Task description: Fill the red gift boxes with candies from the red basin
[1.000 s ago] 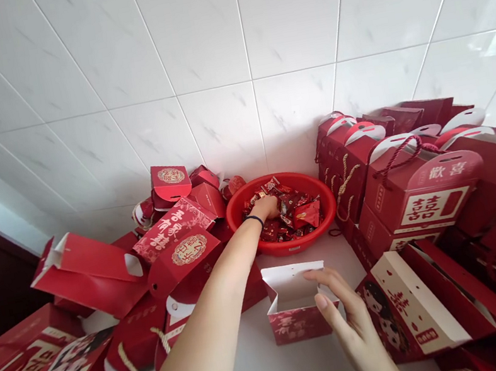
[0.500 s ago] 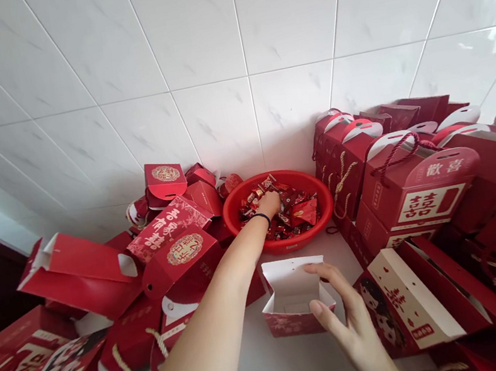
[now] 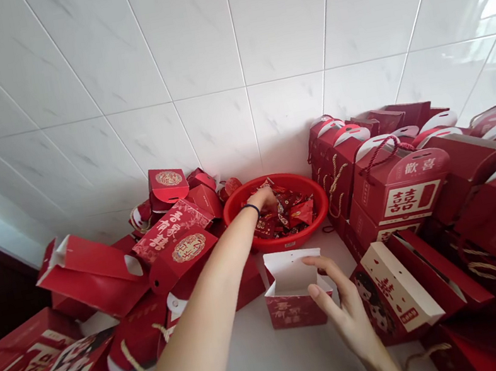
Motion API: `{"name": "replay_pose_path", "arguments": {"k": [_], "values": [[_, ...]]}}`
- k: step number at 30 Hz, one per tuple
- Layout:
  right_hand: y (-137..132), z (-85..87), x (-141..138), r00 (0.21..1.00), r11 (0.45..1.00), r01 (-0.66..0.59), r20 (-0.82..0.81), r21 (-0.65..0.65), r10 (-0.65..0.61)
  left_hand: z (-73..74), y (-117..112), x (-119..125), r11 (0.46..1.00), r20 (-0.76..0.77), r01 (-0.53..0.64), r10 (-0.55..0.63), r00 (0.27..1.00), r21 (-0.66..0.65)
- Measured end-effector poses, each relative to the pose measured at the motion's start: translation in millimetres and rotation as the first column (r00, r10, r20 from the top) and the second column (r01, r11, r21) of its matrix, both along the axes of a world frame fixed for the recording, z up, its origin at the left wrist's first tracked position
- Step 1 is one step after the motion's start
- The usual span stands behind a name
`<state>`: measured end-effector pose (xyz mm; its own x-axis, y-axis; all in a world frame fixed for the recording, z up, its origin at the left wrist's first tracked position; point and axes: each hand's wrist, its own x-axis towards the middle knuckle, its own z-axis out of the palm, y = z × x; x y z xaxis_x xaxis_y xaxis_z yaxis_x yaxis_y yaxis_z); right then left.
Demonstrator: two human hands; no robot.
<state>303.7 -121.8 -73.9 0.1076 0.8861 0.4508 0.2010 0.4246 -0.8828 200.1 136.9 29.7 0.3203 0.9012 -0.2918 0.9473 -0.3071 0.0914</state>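
Note:
My left hand reaches down into a red plastic basin full of wrapped sweets. Its fingers are buried among the wrappers, so what they hold, if anything, is hidden. In front of the basin a small red gift box stands upright with its white inside showing and its back flap raised. My right hand is at the box's right end, thumb by the front rim and index finger at the back flap, steadying it between them.
Stacked red gift boxes with rope handles crowd the right side. A cream-fronted box lies close to my right hand. More red boxes are heaped on the left. A white tiled wall rises behind the basin.
My left hand has gone deeper into the sweets and slightly left. The gift box shows more of its front, with my right hand still at its end. The camera view has shifted a little.

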Motion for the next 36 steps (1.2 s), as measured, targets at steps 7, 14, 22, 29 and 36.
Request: {"name": "replay_pose_path", "arguments": {"k": [7, 14, 22, 29, 36], "values": [[1.1, -0.2, -6.2, 0.999, 0.999, 0.044, 0.007, -0.004, -0.044, 96.3, -24.0, -29.6, 0.942, 0.281, 0.311, -0.267, 0.922, -0.126], [0.8, -0.5, -6.2, 0.999, 0.999, 0.039, 0.027, -0.005, -0.039, 111.5, -141.9, -43.8, 0.693, 0.263, 0.692, -0.643, 0.720, -0.201], [1.0, -1.9, -8.0, 0.999, 1.000, 0.025, 0.020, 0.015, -0.025, 65.2, -171.8, -52.3, 0.781, 0.178, 0.624, -0.617, 0.767, 0.018], [3.0, -5.8, -9.4, 0.997, 0.997, 0.062, 0.036, 0.040, -0.064, 36.0, -178.1, -52.7, 0.841, 0.476, 0.520, -0.522, 0.708, 0.149], [5.5, -9.0, -8.2, 0.997, 0.997, 0.073, 0.002, 0.028, -0.073, 13.1, -173.1, -55.7, 0.807, 0.672, 0.570, -0.508, 0.538, 0.153]]}}
